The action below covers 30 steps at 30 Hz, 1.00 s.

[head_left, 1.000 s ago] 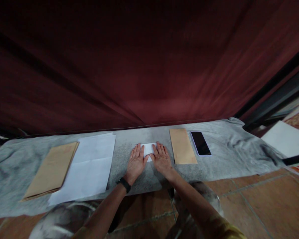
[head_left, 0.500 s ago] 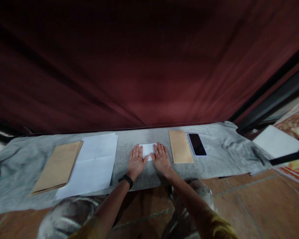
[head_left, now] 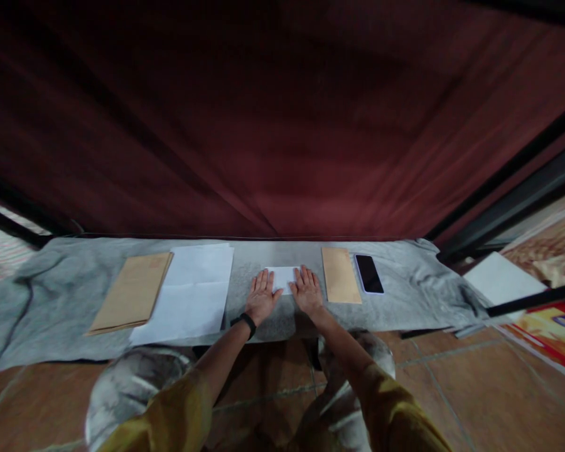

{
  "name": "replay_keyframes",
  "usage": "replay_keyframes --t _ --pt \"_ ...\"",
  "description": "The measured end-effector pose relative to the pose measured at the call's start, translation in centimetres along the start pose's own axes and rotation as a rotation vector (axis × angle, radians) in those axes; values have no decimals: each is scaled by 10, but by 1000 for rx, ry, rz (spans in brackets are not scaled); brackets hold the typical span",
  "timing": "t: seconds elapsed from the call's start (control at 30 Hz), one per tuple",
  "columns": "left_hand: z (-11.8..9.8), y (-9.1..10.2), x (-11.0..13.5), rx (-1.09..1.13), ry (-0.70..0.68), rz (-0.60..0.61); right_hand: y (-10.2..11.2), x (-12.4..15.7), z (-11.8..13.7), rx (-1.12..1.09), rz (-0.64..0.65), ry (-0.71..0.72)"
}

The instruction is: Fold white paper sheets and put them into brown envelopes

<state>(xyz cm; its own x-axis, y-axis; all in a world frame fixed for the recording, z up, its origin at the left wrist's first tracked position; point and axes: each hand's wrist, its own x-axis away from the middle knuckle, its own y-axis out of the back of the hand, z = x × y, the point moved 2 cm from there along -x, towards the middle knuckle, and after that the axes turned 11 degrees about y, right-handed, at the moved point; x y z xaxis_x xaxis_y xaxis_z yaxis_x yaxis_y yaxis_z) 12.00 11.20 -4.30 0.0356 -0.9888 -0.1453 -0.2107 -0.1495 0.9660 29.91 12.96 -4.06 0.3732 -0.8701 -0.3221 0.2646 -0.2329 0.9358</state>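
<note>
A small white folded paper (head_left: 282, 280) lies flat on the grey cloth (head_left: 273, 319) in front of me. My left hand (head_left: 262, 297) rests palm down over its left end, fingers stretched out, a black band on the wrist. Over the right end lies my right hand (head_left: 307, 290), also flat with its fingers extended. Between the two hands the middle of the paper shows; its ends are hidden under them. To the right of my right hand is a single brown envelope (head_left: 341, 275). Left of my left hand lie larger white sheets (head_left: 195, 295) with a crease across them.
A stack of brown envelopes (head_left: 132, 292) overlaps the white sheets' left edge. A phone (head_left: 370, 274) lies right of the single envelope. Behind the cloth hangs a dark red curtain (head_left: 282, 157). A white board (head_left: 503, 284) and a red-yellow package (head_left: 553, 333) are at far right.
The view has shifted and tilted slightly. My thumbs are a little farther apart on the paper, and both hands stay flat on it.
</note>
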Motion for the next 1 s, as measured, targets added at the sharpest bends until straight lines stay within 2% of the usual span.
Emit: replay_keyframes --t 0.2,0.4,0.53,0.6,0.8,1.0 --pt "11 13 18 8 0 33 0 7 3 7 -10 -37" --pt "9 18 19 -1 0 35 6 30 6 36 -72 -89" --pt "9 17 20 14 -3 3 16 34 9 17 -54 -126" --pt "9 17 20 16 -1 -1 22 29 11 -10 -44 -184" --pt "8 18 20 20 10 6 30 6 10 -248 -29 -496" --pt "8 19 20 36 0 -7 30 1 -2 -439 -78 -593"
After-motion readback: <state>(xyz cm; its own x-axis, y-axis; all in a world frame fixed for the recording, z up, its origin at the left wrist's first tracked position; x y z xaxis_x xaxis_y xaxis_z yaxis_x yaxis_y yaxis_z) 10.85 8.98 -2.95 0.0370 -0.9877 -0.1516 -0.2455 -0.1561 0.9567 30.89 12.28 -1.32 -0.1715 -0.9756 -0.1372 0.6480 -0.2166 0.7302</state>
